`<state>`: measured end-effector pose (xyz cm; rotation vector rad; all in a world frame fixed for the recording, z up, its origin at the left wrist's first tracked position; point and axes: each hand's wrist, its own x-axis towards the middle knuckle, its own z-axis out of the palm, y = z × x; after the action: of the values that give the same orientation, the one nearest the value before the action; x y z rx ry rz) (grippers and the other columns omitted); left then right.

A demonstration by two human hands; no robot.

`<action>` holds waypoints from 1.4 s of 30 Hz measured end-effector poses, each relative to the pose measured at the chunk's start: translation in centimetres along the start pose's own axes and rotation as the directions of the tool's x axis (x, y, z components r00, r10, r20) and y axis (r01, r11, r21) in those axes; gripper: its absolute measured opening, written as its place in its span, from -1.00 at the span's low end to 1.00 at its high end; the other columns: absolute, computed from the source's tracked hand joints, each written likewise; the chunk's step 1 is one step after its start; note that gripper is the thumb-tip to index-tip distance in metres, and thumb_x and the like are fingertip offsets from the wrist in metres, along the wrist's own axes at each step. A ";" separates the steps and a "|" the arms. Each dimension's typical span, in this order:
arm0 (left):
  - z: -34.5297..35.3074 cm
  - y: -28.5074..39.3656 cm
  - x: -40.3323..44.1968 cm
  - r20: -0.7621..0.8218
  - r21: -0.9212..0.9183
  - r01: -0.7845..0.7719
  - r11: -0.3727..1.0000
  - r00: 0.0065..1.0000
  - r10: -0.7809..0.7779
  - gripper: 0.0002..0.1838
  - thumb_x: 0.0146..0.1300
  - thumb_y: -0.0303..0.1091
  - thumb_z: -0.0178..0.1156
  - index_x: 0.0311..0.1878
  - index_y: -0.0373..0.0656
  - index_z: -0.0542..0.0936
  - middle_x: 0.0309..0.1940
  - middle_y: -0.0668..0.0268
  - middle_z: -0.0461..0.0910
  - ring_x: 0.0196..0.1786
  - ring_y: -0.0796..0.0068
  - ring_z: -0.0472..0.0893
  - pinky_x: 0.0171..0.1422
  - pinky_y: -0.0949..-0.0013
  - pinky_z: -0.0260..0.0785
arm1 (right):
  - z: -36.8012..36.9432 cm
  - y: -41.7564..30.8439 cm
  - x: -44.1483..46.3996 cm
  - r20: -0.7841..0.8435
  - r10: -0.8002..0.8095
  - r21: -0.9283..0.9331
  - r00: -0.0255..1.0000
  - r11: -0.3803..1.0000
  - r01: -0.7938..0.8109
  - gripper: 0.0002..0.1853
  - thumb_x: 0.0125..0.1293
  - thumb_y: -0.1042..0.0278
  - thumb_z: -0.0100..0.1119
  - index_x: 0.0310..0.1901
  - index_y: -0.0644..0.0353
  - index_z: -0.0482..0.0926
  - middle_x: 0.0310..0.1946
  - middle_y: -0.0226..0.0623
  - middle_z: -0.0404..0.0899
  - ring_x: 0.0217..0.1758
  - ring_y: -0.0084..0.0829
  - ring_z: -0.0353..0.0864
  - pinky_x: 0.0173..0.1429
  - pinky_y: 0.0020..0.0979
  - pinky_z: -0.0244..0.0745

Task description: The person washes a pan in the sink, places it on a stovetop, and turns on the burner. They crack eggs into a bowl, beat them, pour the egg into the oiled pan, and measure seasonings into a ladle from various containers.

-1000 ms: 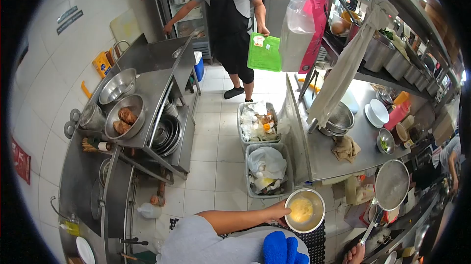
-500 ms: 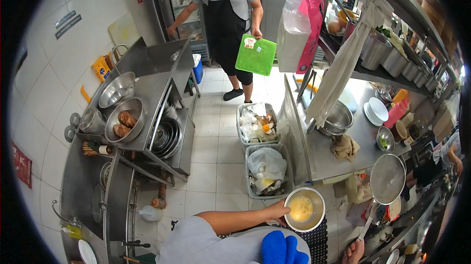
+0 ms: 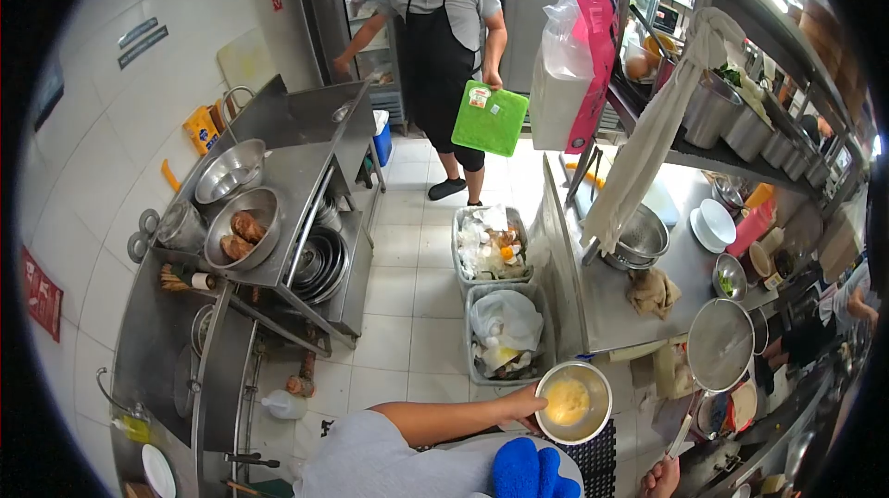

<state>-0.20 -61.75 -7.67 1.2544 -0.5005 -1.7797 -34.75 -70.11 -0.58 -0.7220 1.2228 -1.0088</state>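
My left hand grips the rim of a round metal bowl from its left side. A pale yellow, frothy liquid lies in the bottom of the bowl. Low on the right, my right hand is closed around the handle of a large round mesh strainer. The strainer is held out ahead of that hand, to the right of the bowl and apart from it. A blue cloth or glove shows against my grey shirt.
Two waste bins stand on the floor ahead. Beyond them a co-worker in a black apron holds a green board. A steel counter with bowls and a cloth is on the right; a steel sink unit with meat in a bowl is left.
The strainer in my right hand has shifted slightly left and down. The bowl stays nearly in place in my left hand. The surroundings sit slightly lower in view.
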 end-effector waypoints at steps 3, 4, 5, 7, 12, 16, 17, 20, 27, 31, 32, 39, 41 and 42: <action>-1.6 -3.5 3.3 0.021 -0.040 0.077 0.996 0.997 -0.076 -0.45 0.20 -0.33 -0.04 0.30 -0.06 0.21 -0.04 0.09 0.53 -0.20 0.24 0.65 -0.23 0.17 0.60 | -0.3 1.4 2.2 0.005 0.008 0.002 1.000 1.000 -0.009 -0.90 0.34 0.37 0.01 -0.29 0.18 0.39 -0.68 -0.49 0.25 -0.76 -0.62 0.16 -0.72 -0.60 0.08; -1.0 -1.6 1.8 0.069 -0.048 0.075 0.996 0.995 -0.071 -0.48 0.20 -0.32 -0.02 0.27 -0.09 0.26 -0.04 0.08 0.54 -0.20 0.25 0.65 -0.22 0.19 0.60 | -1.0 1.1 0.9 -0.025 0.014 0.008 1.000 1.000 -0.014 -0.91 0.34 0.37 0.01 -0.28 0.18 0.39 -0.68 -0.49 0.24 -0.76 -0.61 0.15 -0.72 -0.60 0.07; -0.1 -1.4 1.3 0.057 -0.035 0.070 0.997 0.996 -0.068 -0.47 0.20 -0.32 -0.01 0.28 -0.08 0.25 -0.04 0.09 0.53 -0.21 0.25 0.65 -0.22 0.19 0.61 | -0.4 0.9 0.3 0.004 -0.026 0.044 1.000 0.999 0.026 -0.91 0.34 0.37 0.02 -0.27 0.18 0.39 -0.67 -0.49 0.23 -0.75 -0.61 0.13 -0.71 -0.61 0.06; -0.7 -1.2 1.1 -0.023 -0.058 0.020 0.998 1.000 -0.022 -0.46 0.20 -0.32 -0.01 0.28 -0.07 0.24 -0.04 0.10 0.53 -0.21 0.26 0.65 -0.23 0.20 0.61 | 0.5 0.4 0.2 0.018 0.003 0.034 1.000 0.999 -0.004 -0.91 0.34 0.37 0.02 -0.27 0.19 0.39 -0.67 -0.49 0.23 -0.75 -0.61 0.12 -0.70 -0.61 0.06; 0.0 -0.7 0.9 -0.034 -0.036 -0.020 0.999 0.999 0.019 -0.35 0.11 -0.38 -0.05 0.34 0.06 0.12 -0.17 0.13 0.56 -0.37 0.25 0.66 -0.33 0.20 0.60 | 0.6 0.7 -0.3 0.002 0.032 0.013 0.999 0.999 -0.032 -0.91 0.34 0.37 0.00 -0.22 0.17 0.38 -0.67 -0.51 0.20 -0.74 -0.63 0.12 -0.71 -0.61 0.05; -0.5 -2.0 2.2 -0.034 -0.013 -0.009 1.000 0.999 0.009 -0.35 0.10 -0.38 -0.06 0.33 0.07 0.12 -0.19 0.13 0.57 -0.41 0.26 0.65 -0.36 0.20 0.60 | 1.2 0.7 -0.7 0.007 0.054 0.021 0.999 0.998 -0.054 -0.92 0.34 0.37 0.00 -0.22 0.16 0.38 -0.68 -0.53 0.18 -0.74 -0.65 0.12 -0.71 -0.62 0.04; -0.5 -2.4 2.5 -0.030 -0.020 -0.002 1.000 1.000 0.002 -0.36 0.10 -0.39 -0.06 0.33 0.06 0.12 -0.20 0.13 0.57 -0.42 0.26 0.65 -0.35 0.20 0.61 | 1.4 0.6 -0.9 -0.006 0.062 0.007 0.998 0.998 -0.062 -0.93 0.34 0.38 0.00 -0.22 0.15 0.37 -0.68 -0.53 0.19 -0.75 -0.65 0.11 -0.72 -0.62 0.04; -0.6 -2.5 2.5 -0.003 -0.023 0.025 0.999 1.000 -0.025 -0.36 0.11 -0.39 -0.06 0.33 0.05 0.13 -0.20 0.12 0.57 -0.41 0.26 0.66 -0.34 0.20 0.61 | 1.2 0.9 -0.9 -0.023 0.065 -0.001 0.998 0.998 -0.065 -0.94 0.33 0.38 -0.01 -0.23 0.15 0.37 -0.68 -0.54 0.19 -0.76 -0.65 0.11 -0.73 -0.61 0.04; 0.4 -0.2 0.8 0.049 0.005 0.028 1.000 0.998 -0.028 -0.41 0.17 -0.34 -0.06 0.32 -0.05 0.15 -0.04 0.08 0.51 -0.25 0.23 0.66 -0.26 0.16 0.60 | 0.6 1.3 -0.4 -0.027 0.052 -0.010 0.998 0.999 -0.052 -0.95 0.33 0.39 -0.02 -0.25 0.14 0.37 -0.69 -0.54 0.19 -0.78 -0.65 0.11 -0.74 -0.60 0.04; 0.4 -0.4 1.1 0.035 0.039 0.031 0.999 0.999 -0.032 -0.39 0.17 -0.32 -0.05 0.34 -0.01 0.13 -0.01 0.10 0.50 -0.21 0.21 0.65 -0.24 0.14 0.59 | 0.3 1.5 -0.5 -0.003 0.039 -0.006 0.999 0.999 -0.039 -0.94 0.33 0.38 -0.01 -0.24 0.14 0.38 -0.69 -0.54 0.20 -0.78 -0.65 0.10 -0.74 -0.60 0.04; 0.5 -0.4 1.0 0.046 0.029 0.032 0.999 0.998 -0.034 -0.38 0.17 -0.32 -0.05 0.34 0.00 0.12 0.00 0.11 0.49 -0.20 0.21 0.65 -0.24 0.13 0.59 | 0.1 1.5 -0.5 -0.005 0.041 0.005 0.999 0.999 -0.041 -0.93 0.34 0.37 -0.01 -0.23 0.14 0.38 -0.69 -0.54 0.20 -0.78 -0.65 0.10 -0.74 -0.60 0.04; 0.3 -1.8 2.5 0.047 0.029 0.062 0.998 0.997 -0.063 -0.32 0.14 -0.39 -0.06 0.38 0.12 0.06 0.01 0.14 0.49 -0.22 0.24 0.65 -0.29 0.17 0.60 | -0.9 0.9 -1.5 0.053 0.031 0.014 0.998 0.999 -0.032 -0.86 0.33 0.31 0.01 -0.18 0.17 0.39 -0.64 -0.49 0.30 -0.72 -0.58 0.26 -0.68 -0.57 0.20; 0.7 -1.3 1.9 0.048 0.026 0.057 0.998 0.997 -0.059 -0.32 0.14 -0.39 -0.06 0.38 0.11 0.06 0.04 0.13 0.47 -0.21 0.23 0.64 -0.28 0.16 0.61 | -2.8 1.5 -0.3 0.059 0.016 0.003 0.998 1.000 -0.016 -0.80 0.32 0.26 0.02 -0.10 0.14 0.41 -0.62 -0.50 0.35 -0.73 -0.61 0.30 -0.69 -0.58 0.24; 1.0 -1.1 1.7 0.047 0.026 0.043 0.999 0.998 -0.044 -0.32 0.13 -0.40 -0.06 0.38 0.10 0.06 0.06 0.12 0.45 -0.19 0.22 0.64 -0.27 0.16 0.61 | -3.7 2.2 -0.1 0.073 -0.006 -0.006 0.997 1.000 0.007 -0.73 0.31 0.21 0.03 -0.01 0.11 0.42 -0.61 -0.50 0.41 -0.74 -0.64 0.33 -0.70 -0.58 0.27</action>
<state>-1.68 -62.72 -8.95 1.2504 -0.5274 -1.8486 -37.87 -68.86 -3.29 -0.7616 1.1617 -0.9765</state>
